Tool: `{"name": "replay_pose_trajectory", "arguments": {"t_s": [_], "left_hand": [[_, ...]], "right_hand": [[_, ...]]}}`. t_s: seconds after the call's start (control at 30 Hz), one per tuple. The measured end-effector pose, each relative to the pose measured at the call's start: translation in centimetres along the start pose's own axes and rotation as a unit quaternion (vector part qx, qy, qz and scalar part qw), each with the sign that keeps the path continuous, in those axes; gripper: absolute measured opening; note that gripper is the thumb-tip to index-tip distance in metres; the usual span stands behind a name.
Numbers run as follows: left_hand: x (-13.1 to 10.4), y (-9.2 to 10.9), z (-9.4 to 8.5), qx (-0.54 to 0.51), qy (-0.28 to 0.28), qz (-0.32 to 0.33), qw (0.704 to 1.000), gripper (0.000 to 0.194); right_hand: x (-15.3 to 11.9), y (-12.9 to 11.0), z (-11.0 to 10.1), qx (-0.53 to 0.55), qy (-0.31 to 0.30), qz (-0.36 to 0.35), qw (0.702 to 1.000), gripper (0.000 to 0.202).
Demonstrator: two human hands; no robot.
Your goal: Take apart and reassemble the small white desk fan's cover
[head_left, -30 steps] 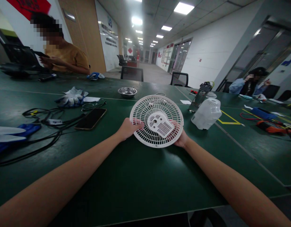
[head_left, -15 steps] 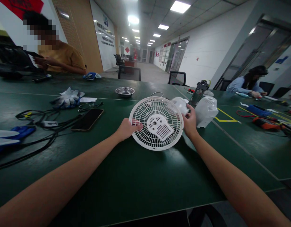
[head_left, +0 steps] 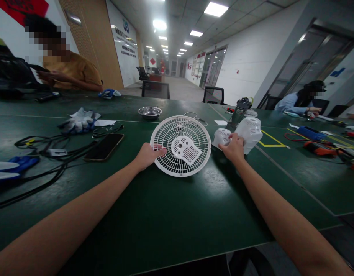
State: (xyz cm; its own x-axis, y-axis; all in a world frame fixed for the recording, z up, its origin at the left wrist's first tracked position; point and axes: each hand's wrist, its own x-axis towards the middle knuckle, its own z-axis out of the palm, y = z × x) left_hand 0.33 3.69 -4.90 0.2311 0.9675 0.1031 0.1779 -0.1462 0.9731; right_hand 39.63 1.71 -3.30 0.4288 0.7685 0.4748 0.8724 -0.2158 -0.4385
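Observation:
A round white fan grille [head_left: 206,147] is tilted up over the green table, its vented hub plate facing me. My left hand [head_left: 146,156] grips the grille's left rim, with the thumb lying across the ribs. To the right, apart from the grille, my right hand [head_left: 235,148] is closed on a small white vented fan housing [head_left: 220,137]. Its fingers hide part of that housing. Just behind the right hand stands a larger white plastic fan body [head_left: 252,132]. A cord [head_left: 191,113] loops behind the grille.
A metal bowl [head_left: 149,112] and a dark bottle [head_left: 237,113] stand farther back. On the left lie gloves [head_left: 81,120], a phone [head_left: 104,147] and black cables [head_left: 54,170]. A multimeter [head_left: 319,148] lies at right. Two people sit across the table.
My right hand has moved the small housing away from behind the grille, out to the right. The grille has shifted slightly left in my left hand.

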Motion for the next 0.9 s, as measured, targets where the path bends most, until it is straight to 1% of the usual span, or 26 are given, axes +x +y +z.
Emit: {"name": "replay_pose_trajectory", "arguments": {"t_s": [0.1, 0.2, 0.27, 0.33, 0.4, 0.47, 0.53, 0.67, 0.8, 0.83, 0.9], "left_hand": [[0.1, -0.1, 0.0, -0.007, 0.000, -0.008, 1.000, 0.021], [0.3, -0.2, 0.0, -0.001, 0.001, -0.013, 1.000, 0.020], [0.3, -0.3, 0.0, -0.001, 0.002, -0.011, 1.000, 0.018], [0.3, -0.4, -0.1, -0.005, 0.000, -0.005, 1.000, 0.018], [0.2, -0.3, -0.1, -0.006, -0.007, -0.002, 1.000, 0.018], [0.2, -0.3, -0.2, -0.003, -0.012, -0.005, 1.000, 0.019], [0.2, -0.3, -0.3, -0.001, -0.015, -0.010, 1.000, 0.021], [0.2, -0.3, -0.3, -0.004, -0.008, -0.019, 1.000, 0.024], [0.1, -0.2, -0.2, -0.004, -0.012, -0.023, 1.000, 0.023], [0.1, -0.2, -0.2, -0.004, -0.013, -0.021, 1.000, 0.022], [0.1, -0.2, -0.2, -0.004, -0.011, -0.018, 1.000, 0.020]], "right_hand": [[0.0, 0.2, 0.4, -0.009, 0.001, -0.001, 1.000, 0.058], [0.2, -0.2, -0.1, -0.004, 0.038, -0.041, 0.998, 0.056], [0.5, -0.6, -1.1, 0.003, 0.088, -0.089, 0.992, 0.054], [0.8, -0.8, -2.5, 0.004, 0.156, -0.115, 0.981, 0.053], [1.2, -0.5, -3.6, 0.000, 0.226, -0.097, 0.969, 0.057], [1.6, 0.2, -4.0, -0.003, 0.262, -0.050, 0.964, 0.064], [2.0, 1.3, -3.7, 0.002, 0.260, -0.003, 0.966, 0.071], [2.7, 3.8, -2.3, 0.029, 0.229, 0.071, 0.970, 0.082], [3.3, 5.8, -1.2, 0.069, 0.173, 0.115, 0.976, 0.099], [3.4, 6.2, -1.0, 0.079, 0.158, 0.130, 0.976, 0.101], [3.7, 6.9, -0.5, 0.096, 0.134, 0.168, 0.972, 0.099]]}}
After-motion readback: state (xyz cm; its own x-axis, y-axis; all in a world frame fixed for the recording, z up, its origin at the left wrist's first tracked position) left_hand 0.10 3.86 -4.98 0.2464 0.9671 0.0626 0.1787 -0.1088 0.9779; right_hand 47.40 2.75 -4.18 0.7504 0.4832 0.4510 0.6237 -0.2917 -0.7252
